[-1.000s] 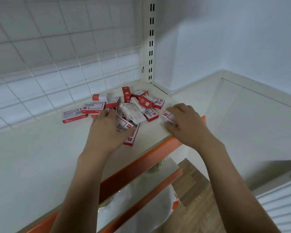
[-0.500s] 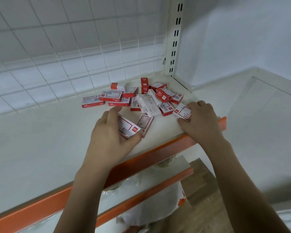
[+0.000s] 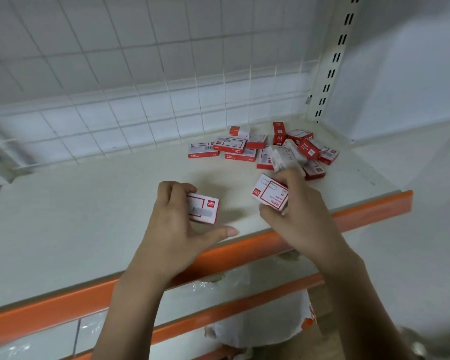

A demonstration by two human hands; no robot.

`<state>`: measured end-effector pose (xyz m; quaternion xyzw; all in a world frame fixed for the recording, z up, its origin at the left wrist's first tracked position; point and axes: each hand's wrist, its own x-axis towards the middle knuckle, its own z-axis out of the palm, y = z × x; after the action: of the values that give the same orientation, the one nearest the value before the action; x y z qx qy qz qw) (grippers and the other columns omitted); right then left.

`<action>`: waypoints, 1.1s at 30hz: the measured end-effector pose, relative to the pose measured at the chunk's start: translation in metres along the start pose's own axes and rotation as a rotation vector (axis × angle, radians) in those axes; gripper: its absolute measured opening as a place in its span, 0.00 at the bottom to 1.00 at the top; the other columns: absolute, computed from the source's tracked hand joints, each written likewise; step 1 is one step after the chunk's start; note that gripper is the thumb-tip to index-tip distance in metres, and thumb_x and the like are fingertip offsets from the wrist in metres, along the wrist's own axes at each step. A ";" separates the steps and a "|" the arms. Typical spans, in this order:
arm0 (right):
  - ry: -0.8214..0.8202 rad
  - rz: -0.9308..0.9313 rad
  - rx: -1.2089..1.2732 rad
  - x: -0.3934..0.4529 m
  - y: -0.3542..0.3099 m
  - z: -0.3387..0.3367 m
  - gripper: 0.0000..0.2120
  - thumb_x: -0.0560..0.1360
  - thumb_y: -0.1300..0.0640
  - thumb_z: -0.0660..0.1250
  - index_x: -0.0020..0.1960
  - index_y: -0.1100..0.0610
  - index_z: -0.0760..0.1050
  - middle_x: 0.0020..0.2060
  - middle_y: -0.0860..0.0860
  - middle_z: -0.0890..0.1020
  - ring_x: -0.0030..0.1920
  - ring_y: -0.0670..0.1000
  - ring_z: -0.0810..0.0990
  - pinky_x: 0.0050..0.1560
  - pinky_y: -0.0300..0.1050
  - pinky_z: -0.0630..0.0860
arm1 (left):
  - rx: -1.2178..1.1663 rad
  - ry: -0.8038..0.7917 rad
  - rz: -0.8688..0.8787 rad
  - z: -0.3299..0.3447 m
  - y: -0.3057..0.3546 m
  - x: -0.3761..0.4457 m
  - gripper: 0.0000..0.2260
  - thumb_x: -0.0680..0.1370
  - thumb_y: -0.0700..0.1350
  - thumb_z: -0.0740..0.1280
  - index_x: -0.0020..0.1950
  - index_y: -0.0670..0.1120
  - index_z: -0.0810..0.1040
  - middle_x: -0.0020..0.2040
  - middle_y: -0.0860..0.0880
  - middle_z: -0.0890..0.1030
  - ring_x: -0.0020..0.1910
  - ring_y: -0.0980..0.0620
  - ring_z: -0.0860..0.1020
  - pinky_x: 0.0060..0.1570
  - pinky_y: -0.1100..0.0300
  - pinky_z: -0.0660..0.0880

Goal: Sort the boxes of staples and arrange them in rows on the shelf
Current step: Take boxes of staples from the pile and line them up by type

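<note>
I've got a box in each hand over the near part of the shelf [image 3: 63, 203]. My left hand [image 3: 172, 224] has its fingers curled over the top of a red-and-white staple box [image 3: 204, 208], thumb stretched out underneath toward the orange front edge [image 3: 369, 206]; whether the box is off the shelf surface or just touching it I can't tell. My right hand [image 3: 302, 211] grips a second staple box [image 3: 270, 194], tilted, white face with the red border turned up, fingertips wrapped round its near and right sides. The two boxes are near each other but apart.

Beyond my right hand, toward the far right corner, sits the loose pile of staple boxes [image 3: 270, 149], lying at all angles, some overlapping, a white box [image 3: 287, 157] lying on top near the middle. One flat box [image 3: 202, 150] lies at the pile's left end, just beside its neighbours. Behind it all is the white wire grid back panel [image 3: 140, 87], and the slotted upright post [image 3: 330, 61] stands at the far right. Below the front edge I see a lower shelf [image 3: 218, 315] with an orange lip and something wrapped in clear plastic, too blurred to tell.
</note>
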<state>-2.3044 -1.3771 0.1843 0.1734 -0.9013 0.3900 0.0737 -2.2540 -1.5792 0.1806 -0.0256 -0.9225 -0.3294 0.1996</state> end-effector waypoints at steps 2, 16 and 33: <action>-0.018 -0.056 0.026 -0.004 -0.017 0.015 0.26 0.72 0.57 0.69 0.65 0.49 0.62 0.53 0.48 0.75 0.47 0.44 0.77 0.41 0.37 0.76 | -0.040 -0.031 -0.017 -0.014 -0.013 -0.010 0.33 0.61 0.51 0.80 0.60 0.44 0.68 0.54 0.52 0.64 0.48 0.61 0.72 0.49 0.79 0.67; -0.071 -0.100 0.071 -0.041 -0.172 0.149 0.32 0.67 0.55 0.76 0.62 0.50 0.59 0.56 0.45 0.66 0.48 0.38 0.66 0.44 0.19 0.65 | 0.002 0.116 0.075 -0.182 -0.129 -0.086 0.19 0.66 0.41 0.77 0.50 0.47 0.72 0.44 0.53 0.72 0.44 0.68 0.71 0.42 0.77 0.67; -0.083 -0.176 0.120 -0.043 -0.264 0.230 0.23 0.68 0.51 0.75 0.55 0.53 0.66 0.50 0.47 0.75 0.47 0.39 0.74 0.44 0.26 0.70 | 0.163 0.251 -0.124 -0.275 -0.205 -0.132 0.19 0.66 0.49 0.77 0.52 0.48 0.74 0.44 0.54 0.78 0.39 0.53 0.74 0.36 0.61 0.71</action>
<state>-2.1662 -1.7016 0.1937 0.2722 -0.8599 0.4276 0.0597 -2.0724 -1.8983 0.2008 0.0888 -0.9138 -0.2659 0.2940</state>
